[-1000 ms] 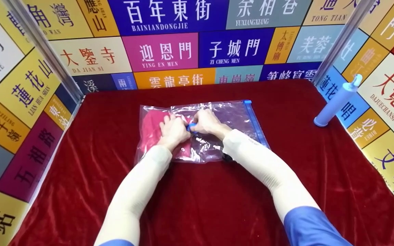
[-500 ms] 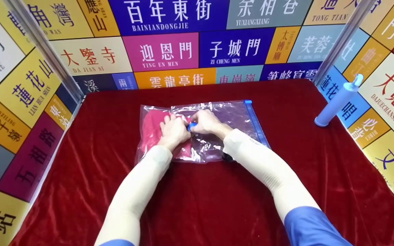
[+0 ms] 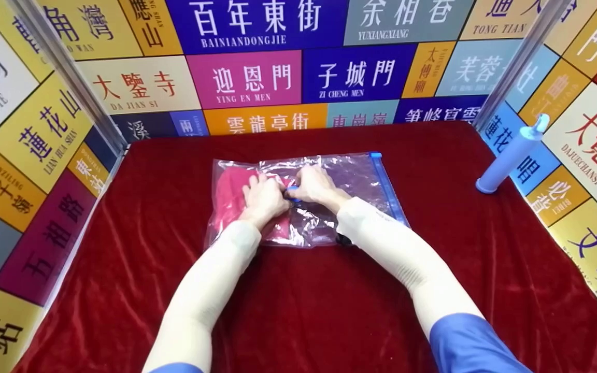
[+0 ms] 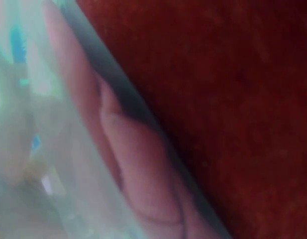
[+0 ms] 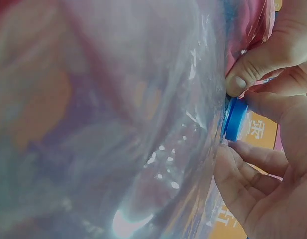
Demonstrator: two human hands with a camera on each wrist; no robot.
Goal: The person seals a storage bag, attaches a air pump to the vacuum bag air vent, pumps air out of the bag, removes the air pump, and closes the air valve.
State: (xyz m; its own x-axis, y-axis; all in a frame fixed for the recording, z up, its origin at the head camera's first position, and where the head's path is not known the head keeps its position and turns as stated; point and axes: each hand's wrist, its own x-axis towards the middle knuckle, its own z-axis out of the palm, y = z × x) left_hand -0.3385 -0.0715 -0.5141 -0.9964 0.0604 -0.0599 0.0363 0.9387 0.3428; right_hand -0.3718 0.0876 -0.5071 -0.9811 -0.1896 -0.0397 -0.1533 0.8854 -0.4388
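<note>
Two cream-sleeved arms (image 3: pixel 195 300) reach fwd, hands close tog.: R hand (image 3: pixel 315 184) pinches the round blue plastic cap (image 5: pixel 236 119) on a clear plastic zip bag (image 3: pixel 353 178); L hand (image 3: pixel 266 199) rests bent-fingered beside it, can't tell if gripping. Bag's flat on dark-red velvet cloth (image 3: pixel 298 311), shiny, wrinkled, w/ pink bundle (image 3: pixel 231 191) inside.

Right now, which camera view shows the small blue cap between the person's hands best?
The right wrist view: the blue cap appears largest and clearest, framed by fingers. The head view shows only a small blue part, partly hidden by the fingers. The left wrist view is too blurred to identify it.
</note>
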